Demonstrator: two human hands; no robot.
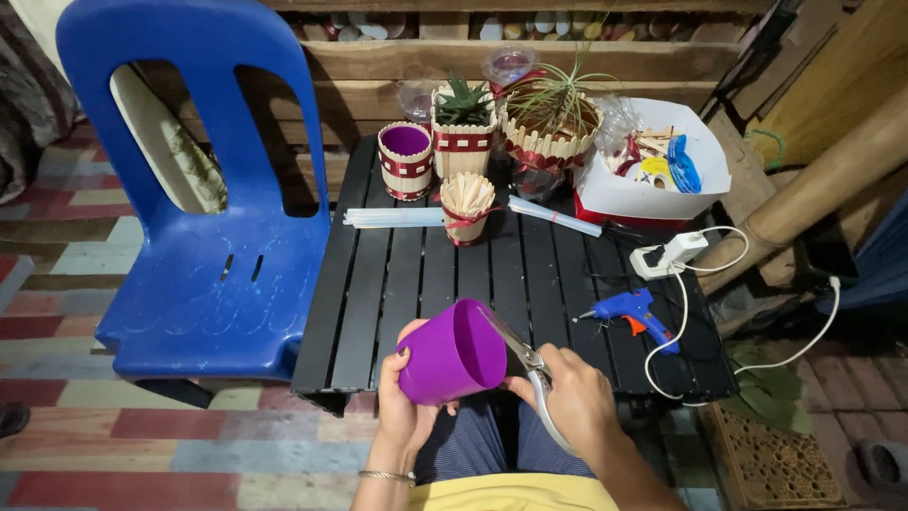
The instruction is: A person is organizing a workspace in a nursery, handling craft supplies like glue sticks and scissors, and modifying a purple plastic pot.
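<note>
My left hand [402, 409] grips a purple plastic cup [452, 353] from below, tilted with its mouth facing up and to the right. My right hand [570, 396] holds grey-handled scissors [526, 361] whose blades reach to the cup's rim. Both hands hover over the near edge of a black slatted table [397, 284], above my lap.
On the table stand stick-covered pots [406, 160] with plants [462, 102], a bundle of wooden sticks [466, 203], clear glue sticks [392, 218], a blue glue gun [632, 310] with white cord, and a white box [643, 194] of supplies. A blue plastic chair [203, 189] stands left.
</note>
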